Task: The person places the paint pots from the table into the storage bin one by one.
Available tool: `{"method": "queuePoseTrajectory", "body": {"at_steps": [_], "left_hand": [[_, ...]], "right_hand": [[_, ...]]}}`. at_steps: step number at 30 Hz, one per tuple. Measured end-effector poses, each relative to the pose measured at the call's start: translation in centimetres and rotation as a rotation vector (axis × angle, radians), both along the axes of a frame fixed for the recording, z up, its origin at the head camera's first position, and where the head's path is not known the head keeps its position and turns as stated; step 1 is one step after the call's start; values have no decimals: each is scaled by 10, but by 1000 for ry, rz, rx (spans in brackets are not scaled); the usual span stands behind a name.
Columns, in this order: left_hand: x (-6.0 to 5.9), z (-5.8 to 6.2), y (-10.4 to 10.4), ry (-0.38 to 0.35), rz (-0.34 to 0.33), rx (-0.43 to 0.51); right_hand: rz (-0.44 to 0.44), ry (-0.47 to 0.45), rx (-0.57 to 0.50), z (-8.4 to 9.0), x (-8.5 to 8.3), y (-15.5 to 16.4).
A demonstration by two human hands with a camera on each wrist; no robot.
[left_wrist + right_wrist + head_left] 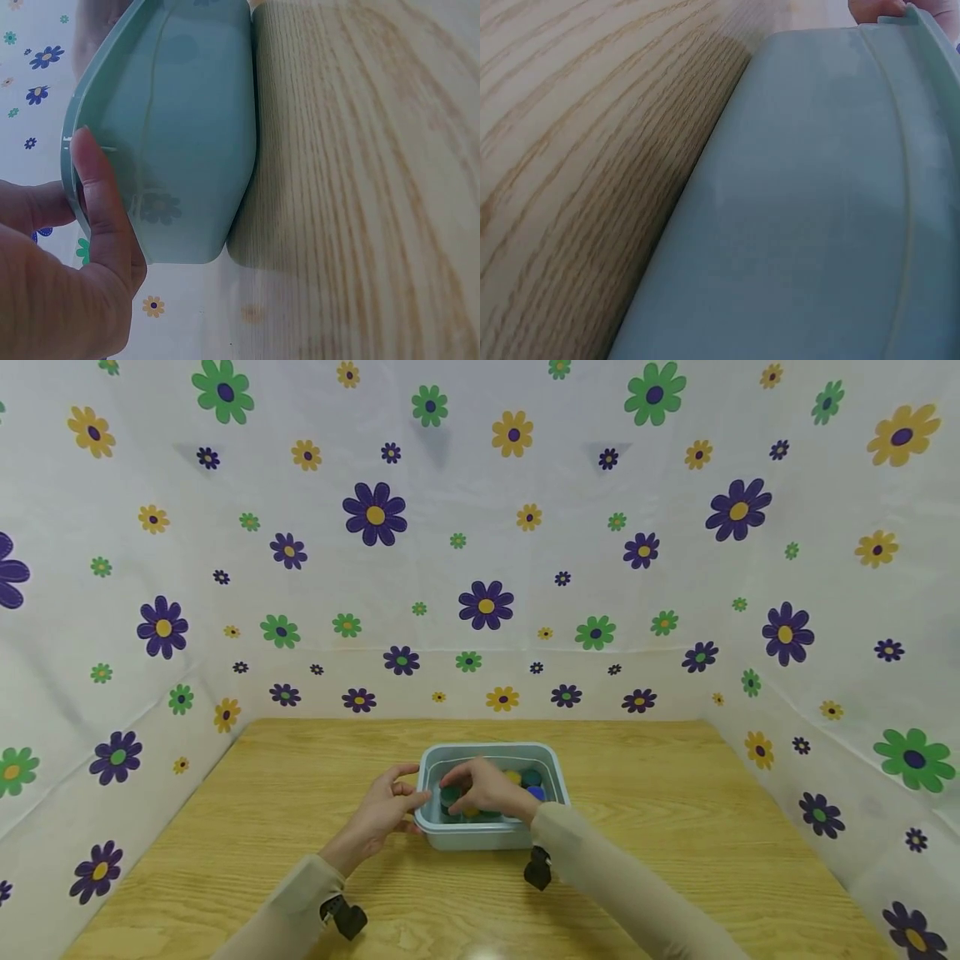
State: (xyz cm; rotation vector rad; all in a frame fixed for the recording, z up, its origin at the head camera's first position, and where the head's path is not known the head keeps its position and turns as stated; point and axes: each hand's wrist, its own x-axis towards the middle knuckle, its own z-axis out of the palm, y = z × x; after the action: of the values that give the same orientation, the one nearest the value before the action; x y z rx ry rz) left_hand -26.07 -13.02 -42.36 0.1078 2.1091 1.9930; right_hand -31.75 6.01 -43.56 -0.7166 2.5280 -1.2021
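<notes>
A pale blue-green plastic tub (487, 749) stands in the middle of the wooden table (675, 802). Inside lie several round caps, among them a green one (450, 796), a yellow one (513, 776) and a blue one (536, 792). My left hand (390, 806) holds the tub's left rim; in the left wrist view its thumb (101, 202) lies against the tub's outer wall (195, 135). My right hand (483, 787) reaches into the tub from above, fingers bent down over the caps at the left. Whether they hold a cap is hidden. The right wrist view shows mostly the tub's wall (817, 225).
White cloth printed with purple, green and yellow flowers (486, 604) walls the table in at the back and both sides. Bare wood surrounds the tub on every side. Black wrist camera mounts (347, 917) hang under both sleeves.
</notes>
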Motion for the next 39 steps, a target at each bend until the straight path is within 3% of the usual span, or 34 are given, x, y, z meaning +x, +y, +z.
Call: {"method": "queuePoseTrajectory", "body": {"at_steps": [15,27,32,39], "left_hand": [[-1,4,-1,-1,17,-12],[-16,-24,-5,-10,53,4],[-15,-25,-5,-6,56,-1],[-14,-24,-3,-15,49,7]], "right_hand": [[-17,89,98,1,-3,-6],[-30,104,118,-2,-2,-8],[-21,77,80,-4,-1,-6],[-14,-17,-61,-1,0,5]]}}
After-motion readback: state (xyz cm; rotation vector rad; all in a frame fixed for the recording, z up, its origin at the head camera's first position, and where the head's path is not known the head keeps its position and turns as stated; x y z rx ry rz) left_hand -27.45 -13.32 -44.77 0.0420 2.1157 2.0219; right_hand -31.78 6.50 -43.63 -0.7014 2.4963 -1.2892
